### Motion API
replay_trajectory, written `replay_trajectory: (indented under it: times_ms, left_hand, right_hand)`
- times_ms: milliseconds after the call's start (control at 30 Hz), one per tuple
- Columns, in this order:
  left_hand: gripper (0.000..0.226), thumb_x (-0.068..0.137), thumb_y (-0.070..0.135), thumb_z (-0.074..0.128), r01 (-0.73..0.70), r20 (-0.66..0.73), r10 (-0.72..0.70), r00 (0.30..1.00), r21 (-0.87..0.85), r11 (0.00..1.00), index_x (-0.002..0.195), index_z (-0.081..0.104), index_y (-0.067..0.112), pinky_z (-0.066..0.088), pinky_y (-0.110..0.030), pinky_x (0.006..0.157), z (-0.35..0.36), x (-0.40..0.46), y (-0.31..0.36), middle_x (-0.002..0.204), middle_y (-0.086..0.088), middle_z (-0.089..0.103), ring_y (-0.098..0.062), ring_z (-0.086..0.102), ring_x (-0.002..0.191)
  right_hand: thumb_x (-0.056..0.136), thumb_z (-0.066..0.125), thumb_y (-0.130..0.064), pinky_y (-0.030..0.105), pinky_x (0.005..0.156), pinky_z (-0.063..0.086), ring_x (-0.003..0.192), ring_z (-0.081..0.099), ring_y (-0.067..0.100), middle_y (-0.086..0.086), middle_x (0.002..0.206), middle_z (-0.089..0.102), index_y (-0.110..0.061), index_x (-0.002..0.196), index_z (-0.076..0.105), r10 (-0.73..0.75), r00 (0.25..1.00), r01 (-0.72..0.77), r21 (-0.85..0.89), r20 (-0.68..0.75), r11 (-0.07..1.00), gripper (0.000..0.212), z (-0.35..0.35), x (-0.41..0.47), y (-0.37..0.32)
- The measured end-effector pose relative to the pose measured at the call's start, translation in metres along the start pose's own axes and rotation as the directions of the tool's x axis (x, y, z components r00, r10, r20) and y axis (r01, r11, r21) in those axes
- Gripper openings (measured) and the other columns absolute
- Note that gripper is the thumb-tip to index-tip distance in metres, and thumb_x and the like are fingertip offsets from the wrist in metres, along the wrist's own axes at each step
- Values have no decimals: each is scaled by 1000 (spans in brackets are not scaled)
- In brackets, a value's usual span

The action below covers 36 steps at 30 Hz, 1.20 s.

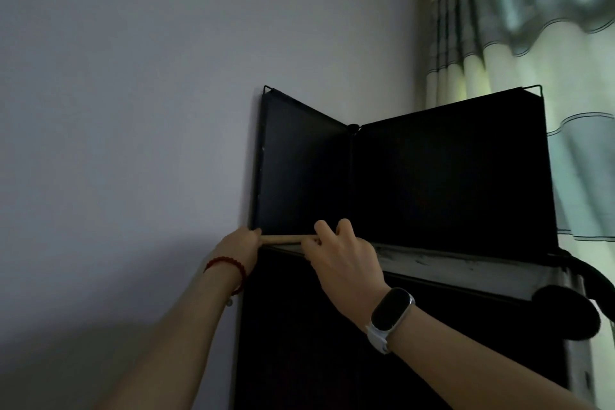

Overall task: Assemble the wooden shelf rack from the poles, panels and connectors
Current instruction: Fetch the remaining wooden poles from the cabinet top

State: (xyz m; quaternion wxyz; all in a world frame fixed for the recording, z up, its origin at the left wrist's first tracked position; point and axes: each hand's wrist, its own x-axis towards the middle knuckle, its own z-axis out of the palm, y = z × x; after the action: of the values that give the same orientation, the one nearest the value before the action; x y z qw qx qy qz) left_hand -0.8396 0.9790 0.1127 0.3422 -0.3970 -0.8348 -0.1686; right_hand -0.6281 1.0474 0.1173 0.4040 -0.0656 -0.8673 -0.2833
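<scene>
1. Right hand [339,253]: nearest the viewer, wrist in a white-strapped smartwatch [392,313]. Fingers curled over the right end of a wooden pole [283,239], gripping it.
2. Left hand [241,243]: wrist in a red bead bracelet [229,268]. Set against the pole's left end at the rack's outer corner; its fingers are hidden behind the hand, so whether they grip or only press cannot be told.
3. Wooden pole: pale, lying level along the front top edge of the dark rack [332,343], between the two hands, at the foot of the left panel [299,170].
4. Left panel: black, upright, close to the wall [133,110].
5. Right panel [449,176]: black, upright, joined to the left panel at a black connector [353,127], forming an open corner compartment. Interior too dark to tell any contents.
6. Pale shelf edge [466,268]: runs rightward below the right panel.
7. Round black connector [565,313]: at the rack's right front corner.
8. Curtain [532,27]: pale with grey-green bands, behind the rack at right.
</scene>
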Motion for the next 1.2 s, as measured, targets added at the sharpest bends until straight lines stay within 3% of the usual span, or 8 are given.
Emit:
replay_trajectory:
  times_ms: [267,467,567,667,733,833,1033,1200]
  left_hand:
    - [22,96,3,43,28,-331,-79,940,-157,987,113,57,4,30,-24,54,-29,-65,21,82,-5,49,-16,44,62]
    - [33,95,7,49,18,-357,-145,923,-334,942,126,55,3,38,-28,57,-47,-108,50,84,-13,57,-22,52,65]
    - [30,92,5,52,-40,-379,-161,911,-469,882,122,58,1,38,-27,57,-48,-127,72,80,-13,58,-18,50,63]
    - [21,95,10,48,-61,-348,-191,918,-598,799,109,63,9,40,-22,55,-53,-137,94,75,-5,56,-15,51,61]
    - [16,98,18,41,54,-150,-253,956,-755,653,101,55,27,47,-27,60,-61,-134,106,78,-6,59,-20,59,69]
    - [25,100,23,36,273,215,-208,954,-908,316,110,56,14,56,-34,75,-72,-126,122,93,-8,64,-21,65,83]
    - [35,101,20,37,455,487,-128,864,-864,-217,133,40,6,54,-46,82,-73,-121,132,120,-18,58,-29,61,105]
    - [42,100,22,37,414,501,-263,824,-851,-325,140,27,15,52,-45,80,-68,-132,149,125,-15,53,-29,58,106]
  right_hand:
    - [98,32,-8,26,66,38,104,44,26,10,122,44,-9,121,45,-20,1000,20,-8,-2,1000,26,-2,-5,4]
    - [100,29,-10,25,68,44,98,48,21,7,120,48,-9,126,45,-12,992,12,2,-125,1000,31,-27,-24,8]
    - [90,52,-8,24,51,48,80,59,21,7,99,61,-7,103,63,-32,971,33,4,-238,999,18,-45,-44,8]
    - [87,51,-5,23,39,46,77,65,24,8,86,65,-4,91,67,-93,906,101,-2,-412,995,17,-46,-68,11]
    - [89,48,-4,23,43,50,87,66,27,9,97,63,-4,101,61,-153,867,173,-3,-474,985,18,-43,-80,10]
    - [90,48,-4,20,49,50,96,63,26,4,112,47,-9,108,50,-161,832,204,23,-531,979,19,-39,-94,7]
    - [90,54,-11,29,45,51,108,53,22,7,124,44,0,95,69,-143,832,220,81,-536,972,19,-26,-118,4]
    - [93,54,-16,29,57,56,105,59,18,8,127,49,1,107,66,-148,831,307,221,-537,925,25,-17,-139,2]
